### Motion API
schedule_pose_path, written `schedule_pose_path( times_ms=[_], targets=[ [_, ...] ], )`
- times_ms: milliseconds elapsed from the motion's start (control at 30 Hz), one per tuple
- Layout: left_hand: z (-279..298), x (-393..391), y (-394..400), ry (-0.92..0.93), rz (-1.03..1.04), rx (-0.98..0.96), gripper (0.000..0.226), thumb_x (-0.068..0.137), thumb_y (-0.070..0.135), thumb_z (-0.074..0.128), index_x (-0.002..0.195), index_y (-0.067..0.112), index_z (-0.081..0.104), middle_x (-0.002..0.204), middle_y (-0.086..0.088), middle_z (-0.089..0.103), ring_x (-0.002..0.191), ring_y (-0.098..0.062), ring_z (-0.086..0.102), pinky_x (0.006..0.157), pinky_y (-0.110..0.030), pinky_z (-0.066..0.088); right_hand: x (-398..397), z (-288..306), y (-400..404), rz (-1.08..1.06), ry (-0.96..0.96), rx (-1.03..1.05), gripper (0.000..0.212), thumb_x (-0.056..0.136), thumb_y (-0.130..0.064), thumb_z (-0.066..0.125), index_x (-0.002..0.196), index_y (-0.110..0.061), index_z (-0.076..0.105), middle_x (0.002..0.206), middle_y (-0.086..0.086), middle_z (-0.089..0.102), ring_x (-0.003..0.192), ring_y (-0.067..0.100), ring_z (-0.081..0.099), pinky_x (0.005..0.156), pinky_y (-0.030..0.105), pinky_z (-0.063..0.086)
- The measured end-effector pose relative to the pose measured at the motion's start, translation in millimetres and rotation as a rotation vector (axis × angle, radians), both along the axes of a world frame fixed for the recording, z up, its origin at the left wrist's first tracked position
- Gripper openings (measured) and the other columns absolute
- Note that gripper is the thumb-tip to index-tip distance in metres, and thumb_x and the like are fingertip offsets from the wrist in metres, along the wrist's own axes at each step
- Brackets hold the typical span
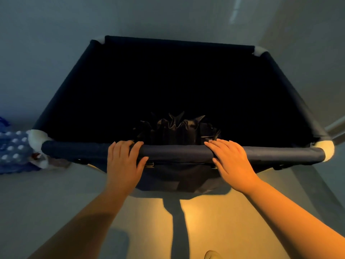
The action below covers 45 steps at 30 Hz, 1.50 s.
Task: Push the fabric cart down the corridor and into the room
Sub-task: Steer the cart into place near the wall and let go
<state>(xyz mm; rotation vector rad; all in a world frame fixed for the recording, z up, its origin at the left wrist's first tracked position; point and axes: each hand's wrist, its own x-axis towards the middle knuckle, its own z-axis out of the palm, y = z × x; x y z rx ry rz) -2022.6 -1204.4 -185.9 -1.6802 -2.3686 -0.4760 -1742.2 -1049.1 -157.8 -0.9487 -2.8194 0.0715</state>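
Note:
A dark navy fabric cart with white corner joints fills the middle of the head view, seen from above. Its inside is deep and dark, with a crumpled black bag near the close side. My left hand grips the padded near rail left of centre, fingers over the top and thumb under. My right hand rests on the same rail right of centre, fingers curled over it.
A blue pack with white dots lies on the floor by the cart's near left corner. A pale wall and skirting board run along the right side. Smooth floor stretches beyond the cart.

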Motion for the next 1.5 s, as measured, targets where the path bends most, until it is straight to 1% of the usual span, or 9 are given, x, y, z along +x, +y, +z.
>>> schedule_pose_path(
  times_ms=[300,400,467,533,600,667,800,1233,1500],
  targets=[
    [-5,13,-63,-0.042,0.117,0.034,0.046,0.087,0.039,0.038,0.124,0.015,0.049,0.114,-0.015,0.054,0.11,-0.034,0.045,0.105,-0.05,0.021,-11,1,-26,0.117,-0.043,-0.037,0.049,0.093,-0.03,0.038,0.141,-0.029,0.028,0.14,-0.006,0.045,0.132,0.016,0.032,0.11,0.035,0.017],
    [-1,40,-62,-0.006,-0.014,-0.043,0.047,0.088,0.035,0.034,0.13,0.019,0.043,0.118,-0.011,0.058,0.11,-0.029,0.048,0.102,-0.045,0.024,-5,-1,-27,0.168,-0.041,-0.064,0.049,0.094,-0.031,0.037,0.142,-0.03,0.026,0.141,-0.007,0.044,0.133,0.015,0.03,0.111,0.031,0.013],
    [5,62,-46,0.057,-0.176,-0.088,0.048,0.089,0.032,0.035,0.135,0.019,0.039,0.122,-0.008,0.06,0.107,-0.026,0.055,0.099,-0.041,0.03,2,-1,-26,0.203,-0.034,-0.086,0.05,0.094,-0.031,0.037,0.142,-0.03,0.025,0.141,-0.007,0.043,0.134,0.014,0.029,0.112,0.029,0.011],
    [9,85,-24,0.111,-0.329,-0.097,0.054,0.087,0.027,0.051,0.138,0.017,0.034,0.124,-0.008,0.06,0.103,-0.026,0.059,0.091,-0.039,0.042,9,-1,-23,0.252,-0.027,-0.105,0.051,0.093,-0.029,0.038,0.143,-0.028,0.025,0.142,-0.006,0.042,0.135,0.013,0.028,0.113,0.029,0.012],
    [15,105,-3,0.131,-0.425,-0.139,0.071,0.079,0.023,0.069,0.138,0.015,0.032,0.124,-0.009,0.06,0.098,-0.025,0.061,0.08,-0.035,0.051,17,-1,-18,0.31,-0.021,-0.125,0.051,0.093,-0.027,0.039,0.143,-0.025,0.026,0.143,-0.003,0.042,0.135,0.014,0.028,0.113,0.031,0.013],
    [21,123,13,0.154,-0.466,-0.178,0.073,0.079,0.027,0.07,0.139,0.014,0.032,0.123,-0.008,0.06,0.094,-0.023,0.062,0.074,-0.032,0.052,30,-1,-8,0.351,-0.031,-0.107,0.049,0.094,-0.027,0.038,0.142,-0.023,0.029,0.142,-0.001,0.043,0.135,0.016,0.03,0.114,0.032,0.013],
    [25,164,38,0.177,-0.468,-0.19,0.065,0.082,0.031,0.067,0.138,0.013,0.037,0.118,-0.008,0.062,0.094,-0.023,0.062,0.078,-0.034,0.053,73,-1,29,0.366,-0.069,-0.037,0.046,0.096,-0.031,0.04,0.141,-0.022,0.032,0.14,0.0,0.046,0.134,0.018,0.032,0.114,0.033,0.01],
    [26,324,164,0.074,-0.321,-0.175,0.059,0.083,0.032,0.063,0.135,0.015,0.042,0.124,-0.006,0.062,0.108,-0.021,0.061,0.091,-0.038,0.05,209,3,176,0.466,-0.051,-0.073,0.046,0.095,-0.029,0.042,0.139,-0.023,0.032,0.139,0.0,0.046,0.133,0.018,0.031,0.114,0.03,0.006],
    [30,396,264,0.012,-0.373,-0.162,0.059,0.083,0.039,0.061,0.134,0.015,0.045,0.125,-0.002,0.062,0.109,-0.017,0.06,0.092,-0.035,0.049,284,-1,257,0.291,-0.016,-0.095,0.054,0.095,-0.025,0.046,0.144,-0.024,0.024,0.146,0.002,0.038,0.138,0.019,0.024,0.114,0.036,0.005]
  ],
)
